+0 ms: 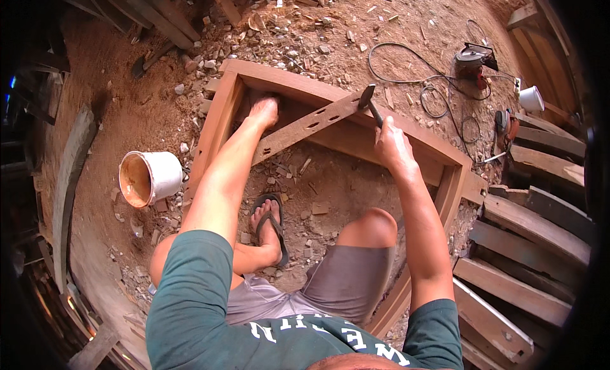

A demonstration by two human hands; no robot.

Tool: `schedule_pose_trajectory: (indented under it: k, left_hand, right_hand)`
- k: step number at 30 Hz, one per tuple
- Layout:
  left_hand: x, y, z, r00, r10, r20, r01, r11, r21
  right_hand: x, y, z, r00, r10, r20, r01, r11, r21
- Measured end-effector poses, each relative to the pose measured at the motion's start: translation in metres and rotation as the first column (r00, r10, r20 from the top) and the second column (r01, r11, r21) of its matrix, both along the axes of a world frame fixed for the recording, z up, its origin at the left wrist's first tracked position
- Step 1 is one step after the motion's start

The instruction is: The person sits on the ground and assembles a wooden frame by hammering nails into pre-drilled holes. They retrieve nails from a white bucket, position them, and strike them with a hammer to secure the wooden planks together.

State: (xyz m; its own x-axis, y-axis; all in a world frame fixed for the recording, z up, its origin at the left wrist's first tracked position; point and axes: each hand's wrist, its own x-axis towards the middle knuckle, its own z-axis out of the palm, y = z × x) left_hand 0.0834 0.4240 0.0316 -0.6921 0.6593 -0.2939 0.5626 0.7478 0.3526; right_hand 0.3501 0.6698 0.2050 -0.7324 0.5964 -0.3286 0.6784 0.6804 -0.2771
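Note:
A large wooden frame (pixel 279 73) of reddish-brown timber lies around my legs on the ground. My left hand (pixel 264 111) is closed inside its far left corner; what the fingers hold, if anything, is hidden. My right hand (pixel 394 144) grips a hammer (pixel 376 114) by its handle above the frame's far side. The dark hammer head appears against the end of a slotted wooden strip (pixel 310 123); whether they touch I cannot tell. That strip slants across the frame's opening, its near end beside my left forearm.
A white bucket (pixel 166 175) lies tipped at the left. Far right are a circular saw (pixel 473 61) with a looped black cable (pixel 406 47), another power tool (pixel 506 125) and a white container (pixel 532 99). Timber planks (pixel 515 284) line the right; a curved board (pixel 71 179) lies left. Rubble covers the dirt.

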Motion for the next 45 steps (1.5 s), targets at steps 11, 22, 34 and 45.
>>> schedule_pose_trajectory:
  k: [11, 22, 34, 45]
  left_hand:
    - [-0.005, -0.017, 0.027, 0.977, 0.196, 0.083, -0.201, 0.978, 0.057]
    - [0.04, 0.047, 0.119, 0.602, 0.003, 0.798, -0.68, 0.526, 0.511]
    - [0.119, 0.164, 0.082, 0.902, 0.112, 0.418, -0.415, 0.49, 0.766]
    - [0.131, 0.175, 0.059, 0.968, 0.052, 0.244, -0.234, 0.532, 0.814]
  right_hand:
    - [0.004, -0.003, -0.005, 0.999, 0.033, -0.036, -0.032, 0.999, 0.026]
    - [0.077, -0.002, -0.002, 0.888, -0.434, -0.153, 0.292, 0.789, -0.54]
    - [0.19, -0.035, -0.014, 0.763, -0.646, -0.027, 0.443, 0.553, -0.705]
    - [0.207, -0.024, -0.013, 0.835, -0.505, -0.216, 0.31, 0.758, -0.573]
